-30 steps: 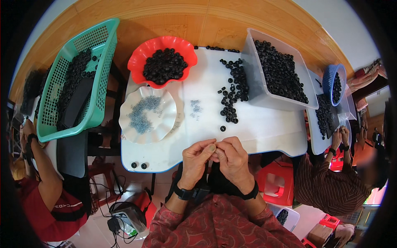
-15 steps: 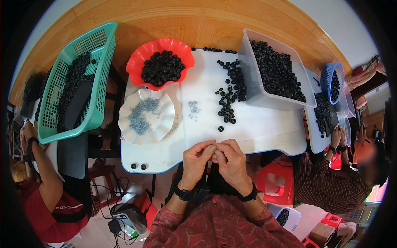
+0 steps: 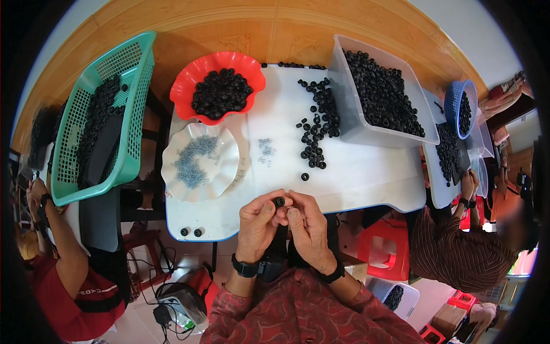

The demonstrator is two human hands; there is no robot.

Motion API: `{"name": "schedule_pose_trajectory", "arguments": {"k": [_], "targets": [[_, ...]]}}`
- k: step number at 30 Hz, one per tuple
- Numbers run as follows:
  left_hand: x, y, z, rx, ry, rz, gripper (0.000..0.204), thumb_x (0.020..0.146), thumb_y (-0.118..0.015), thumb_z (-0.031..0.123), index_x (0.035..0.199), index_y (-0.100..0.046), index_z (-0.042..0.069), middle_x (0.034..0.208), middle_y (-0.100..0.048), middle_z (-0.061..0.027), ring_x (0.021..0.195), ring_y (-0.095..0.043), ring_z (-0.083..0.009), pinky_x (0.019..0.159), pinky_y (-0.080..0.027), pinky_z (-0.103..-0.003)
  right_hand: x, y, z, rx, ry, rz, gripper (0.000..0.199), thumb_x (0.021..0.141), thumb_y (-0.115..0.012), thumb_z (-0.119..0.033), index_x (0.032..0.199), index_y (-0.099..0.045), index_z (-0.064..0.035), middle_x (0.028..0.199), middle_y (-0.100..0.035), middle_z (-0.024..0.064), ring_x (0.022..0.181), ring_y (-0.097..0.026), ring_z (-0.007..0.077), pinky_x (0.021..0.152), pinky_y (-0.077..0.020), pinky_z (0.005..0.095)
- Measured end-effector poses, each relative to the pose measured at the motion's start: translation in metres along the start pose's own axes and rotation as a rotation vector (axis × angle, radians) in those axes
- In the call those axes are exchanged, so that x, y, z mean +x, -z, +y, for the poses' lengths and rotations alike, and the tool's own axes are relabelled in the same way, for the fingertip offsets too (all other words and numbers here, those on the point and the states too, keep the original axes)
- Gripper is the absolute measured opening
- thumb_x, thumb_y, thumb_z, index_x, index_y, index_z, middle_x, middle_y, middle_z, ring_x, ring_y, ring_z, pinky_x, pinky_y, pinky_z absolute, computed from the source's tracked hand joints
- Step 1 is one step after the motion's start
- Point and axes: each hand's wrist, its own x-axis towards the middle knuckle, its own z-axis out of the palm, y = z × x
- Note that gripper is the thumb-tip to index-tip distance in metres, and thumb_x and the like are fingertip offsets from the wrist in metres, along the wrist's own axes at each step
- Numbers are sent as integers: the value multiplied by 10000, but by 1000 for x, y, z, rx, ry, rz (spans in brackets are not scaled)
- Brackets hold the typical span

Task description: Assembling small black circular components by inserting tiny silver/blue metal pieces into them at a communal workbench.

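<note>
My left hand (image 3: 257, 226) pinches a small black ring-shaped part (image 3: 279, 202) between thumb and fingers, its hole facing up. Close beside it, my right hand (image 3: 311, 234) is closed, thumb pressed to the fingers; whatever lies in that pinch is hidden. Both hands are at the table's near edge. Just beyond them a single black ring (image 3: 305, 176) lies on the white table (image 3: 275, 186), with a loose spread of black rings (image 3: 319, 123) farther back. A white wavy-rimmed dish (image 3: 228, 172) to the left holds many tiny clear-grey pieces, and a small pile of these (image 3: 266, 147) lies beside it.
A red bowl (image 3: 179, 86) and a translucent bin (image 3: 366, 135), both with black rings, stand at the back. Two rings (image 3: 197, 232) lie at the near left corner. A green basket (image 3: 134, 155) is left. Co-workers sit on both sides; a red stool (image 3: 395, 235) is right.
My hands have turned and parted slightly, so a black ring now shows in my left fingers. Before, the fingertips met with no ring visible. The view has shifted slightly.
</note>
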Motion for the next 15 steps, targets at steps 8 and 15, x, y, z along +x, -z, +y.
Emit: {"name": "schedule_pose_trajectory", "arguments": {"k": [8, 15], "targets": [[-9, -15, -4, 15, 0, -10, 341, 931, -652, 115, 1216, -605, -65, 921, -641, -55, 787, -614, -122, 737, -543, -247, 4, -15, -12, -82, 72, 3, 507, 905, -689, -160, 1297, -446, 50, 1103, -636, 166, 849, -620, 170, 746, -515, 286], [-11, -25, -6, 96, -48, 44, 313, 925, -655, 131, 1180, -624, -47, 773, -528, 35, 714, -573, -100, 680, -519, -223, 4, -17, -19, -53, -13, 45, 428, 885, -720, -141, 1217, -510, 29, 1054, -674, 118, 722, -568, 100, 663, -491, 240]]}}
